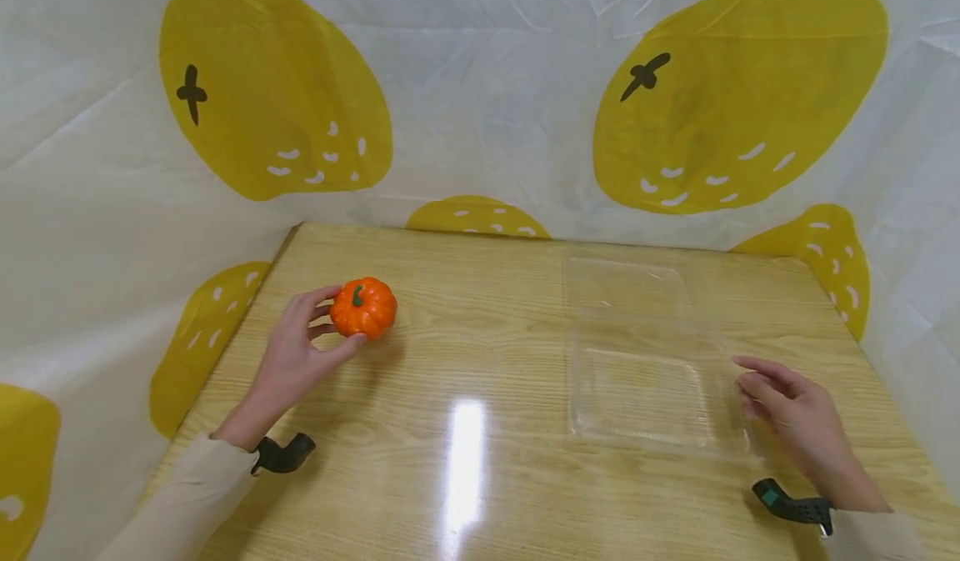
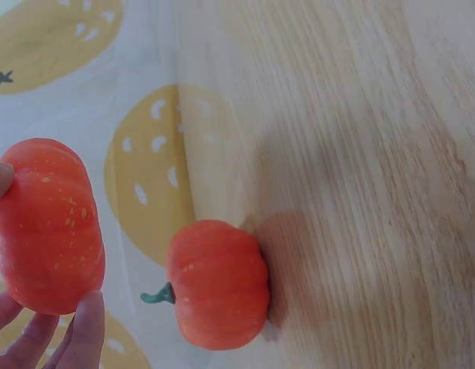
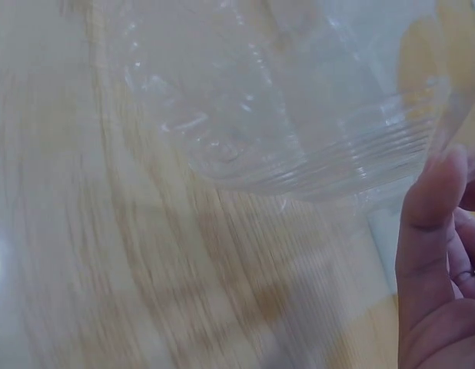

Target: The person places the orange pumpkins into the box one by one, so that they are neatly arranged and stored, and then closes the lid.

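My left hand (image 1: 300, 348) grips an orange toy pumpkin (image 1: 365, 309) between thumb and fingers, at the left of the table. In the left wrist view the gripped pumpkin (image 2: 49, 231) is at the left edge. A second pumpkin with a green stem (image 2: 220, 284) rests on the table there; the head view shows only one pumpkin. On the right, a clear plastic container (image 1: 641, 394) lies opened out, its two halves one behind the other. At its right edge my right hand (image 1: 798, 415) pinches the thin rim, thumb against the plastic (image 3: 299, 154).
The wooden table (image 1: 465, 336) carries a bright light reflection near its middle front. A white sheet printed with yellow fruit (image 1: 491, 111) rises along the back and sides. Dark cameras (image 1: 791, 503) are strapped to both wrists.
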Demonstrator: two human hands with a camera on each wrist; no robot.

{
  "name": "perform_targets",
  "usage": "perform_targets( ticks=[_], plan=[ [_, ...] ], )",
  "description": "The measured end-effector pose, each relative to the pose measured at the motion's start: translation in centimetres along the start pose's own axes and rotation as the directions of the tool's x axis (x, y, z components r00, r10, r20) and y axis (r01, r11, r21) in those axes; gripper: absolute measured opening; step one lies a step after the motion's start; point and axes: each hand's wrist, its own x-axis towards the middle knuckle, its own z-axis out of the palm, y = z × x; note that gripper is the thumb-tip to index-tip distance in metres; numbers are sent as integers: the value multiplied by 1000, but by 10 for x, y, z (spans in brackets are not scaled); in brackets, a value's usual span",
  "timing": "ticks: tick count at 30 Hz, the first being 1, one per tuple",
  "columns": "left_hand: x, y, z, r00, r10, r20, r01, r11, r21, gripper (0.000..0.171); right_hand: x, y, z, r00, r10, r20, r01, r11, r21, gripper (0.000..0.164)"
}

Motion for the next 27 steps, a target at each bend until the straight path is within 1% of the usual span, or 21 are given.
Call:
perform_targets(
  ticks=[3,6,9,13,18,23,27],
  plan=[
    [1,2,2,1000,11,2,-11,1000,-9,70,1,1,4,1000,-6,-1,6,1000,18,21],
    [1,5,5,1000,24,2,-24,1000,-19,70,3,2,8,1000,-17,12,16,998,59,22],
    [2,9,7,999,33,6,-33,999,-11,71,4,2,13,1000,-25,18,24,996,85,22],
    [2,14,10,999,43,16,-43,999,4,70,5,2,21,999,-43,20,41,996,76,21],
    [3,18,13,998,59,29,-59,998,-1,69,7,2,32,993,-107,47,101,988,117,23],
    [4,22,16,996,87,35,-86,996,-18,69,8,3,43,992,-118,53,112,987,115,23],
    [6,25,20,993,104,50,-102,994,-51,69,9,3,52,989,-136,58,128,983,128,23]
  ],
)
